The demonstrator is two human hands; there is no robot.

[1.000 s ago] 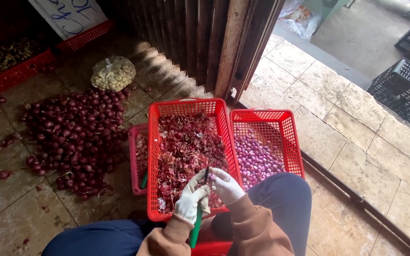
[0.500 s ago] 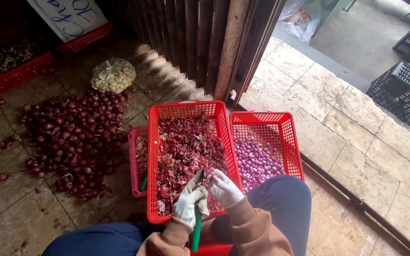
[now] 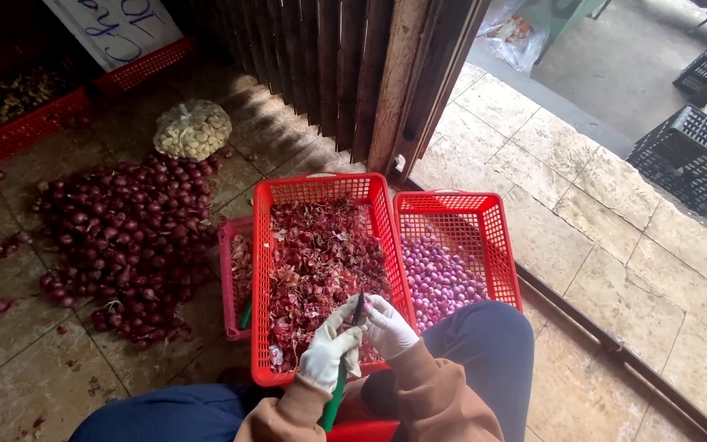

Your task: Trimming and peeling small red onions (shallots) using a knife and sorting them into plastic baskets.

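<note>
A person is sitting low on a tiled floor, seen from above, with both hands in white gloves working close together over a red plastic basket [image 3: 265, 270] full of dark red onion skins [image 3: 321, 262]. The left hand [image 3: 327, 354] is gripping a knife [image 3: 344, 360] with a green handle, its fingers curled tight around the handle and its dark blade pointing up toward the other hand. The right hand [image 3: 388, 327] is sitting just beside it, touching it, with fingers closed around something small that is too hidden to name. Just right of the skin basket, a second red basket [image 3: 507, 245] is holding pale purple peeled shallots [image 3: 439, 278]. Another red basket [image 3: 229, 278] is showing partly from beneath the left edge of the first. Further left, a heap of unpeeled red shallots [image 3: 120, 237] is lying loose on the floor, and behind it is sitting a net bag of garlic [image 3: 192, 129]. A black crate [image 3: 693, 155] is standing well apart at the far right.
</note>
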